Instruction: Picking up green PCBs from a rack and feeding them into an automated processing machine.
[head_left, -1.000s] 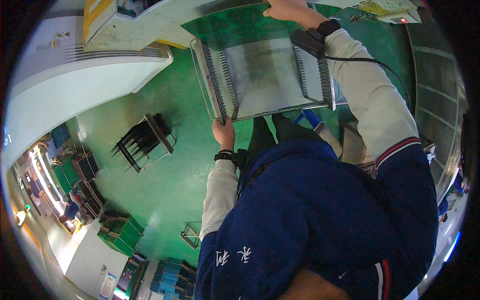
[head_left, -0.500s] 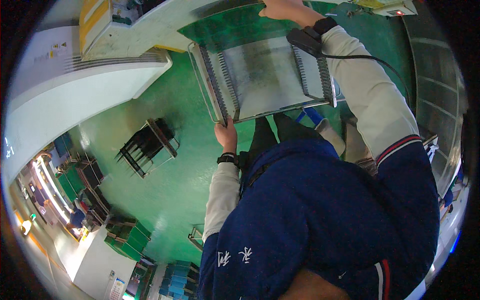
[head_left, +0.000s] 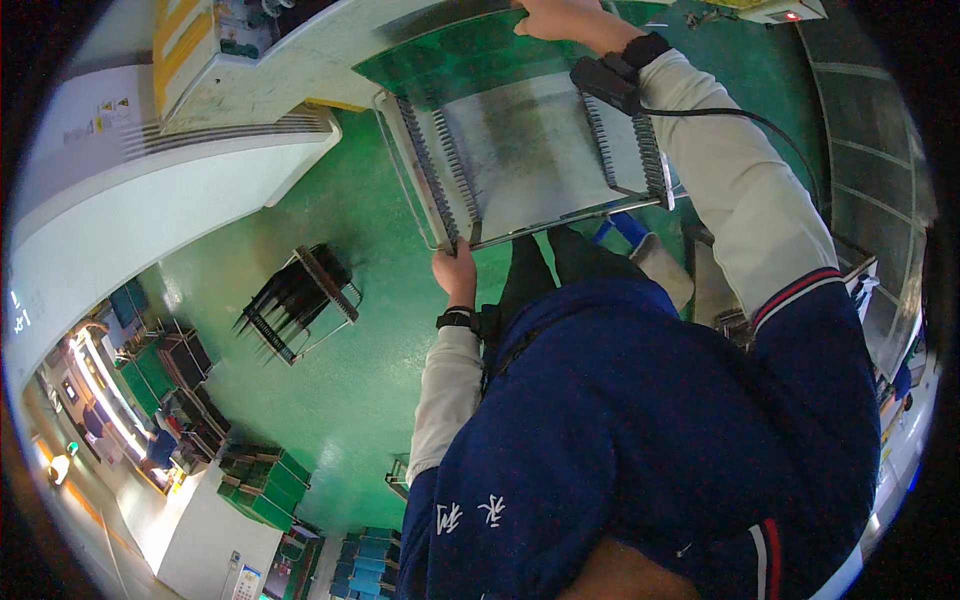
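Note:
In front of me is a metal rack (head_left: 560, 215) with rows of dark slotted teeth along both sides and a pale grey flat surface between them. A thin green panel (head_left: 440, 62) lies across its far end. My left hand (head_left: 456, 272) is closed round the near left corner of the rack's frame. Stretched to the far side, my right hand (head_left: 565, 22) pinches the far edge of the green panel, its fingertips partly cut off by the picture's top. A dark box with a cable (head_left: 607, 85) is strapped at my right wrist.
A second slotted rack (head_left: 300, 300) with dark boards stands on the green floor to the left. A white machine housing (head_left: 200, 190) curves along the upper left. Green stacked bins (head_left: 262, 487) stand at lower left, and a grey panelled wall (head_left: 865, 150) rises at right.
The view has shifted slightly, so the floor rack and bins at left appear a little lower and farther right. Both hands keep their places on the rack and the panel.

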